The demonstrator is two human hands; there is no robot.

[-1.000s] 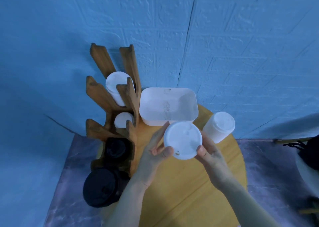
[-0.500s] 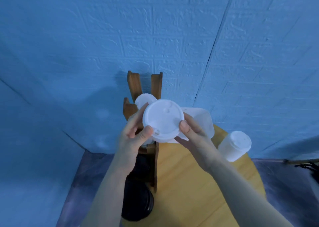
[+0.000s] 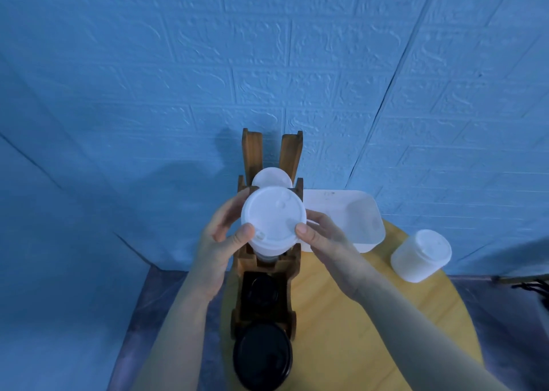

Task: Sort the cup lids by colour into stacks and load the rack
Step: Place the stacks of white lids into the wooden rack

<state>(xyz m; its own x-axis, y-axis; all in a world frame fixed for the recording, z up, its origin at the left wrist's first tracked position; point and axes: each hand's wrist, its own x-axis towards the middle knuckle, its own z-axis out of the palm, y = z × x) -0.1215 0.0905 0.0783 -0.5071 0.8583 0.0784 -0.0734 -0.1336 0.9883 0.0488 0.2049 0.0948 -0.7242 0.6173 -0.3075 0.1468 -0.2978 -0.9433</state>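
Just above the wooden rack (image 3: 269, 268), held between both hands: a stack of white lids (image 3: 273, 221), top face up toward the camera, with a small round nub and a sip slot showing. Pinched at its left rim by the left hand (image 3: 221, 243), thumb on the near edge and fingers curled round the far side. Gripped at its right rim by the right hand (image 3: 325, 239), thumb tip pressing the near right edge, fingers hidden behind the stack. Hovering over a middle slot of the rack, lower end close to or touching the wood; cannot tell which. Further back in the rack, another stack of white lids (image 3: 271, 176) sitting in a higher slot between 2 upright prongs. Lower down, toward the camera, 2 stacks of black lids: 1 black stack (image 3: 261, 294) in a slot just below the held lids, 1 larger black stack (image 3: 263, 356) at the rack's near end. Standing at the left edge of a round yellow bench (image 3: 356, 331), the rack, close to a blue brick-patterned wall (image 3: 267, 63). Just right of the rack, a white rectangular tub (image 3: 347, 218), tilted, partly behind the right hand. Further right, near the bench's far edge, a short white stack of lids (image 3: 421, 255) leaning on its side.
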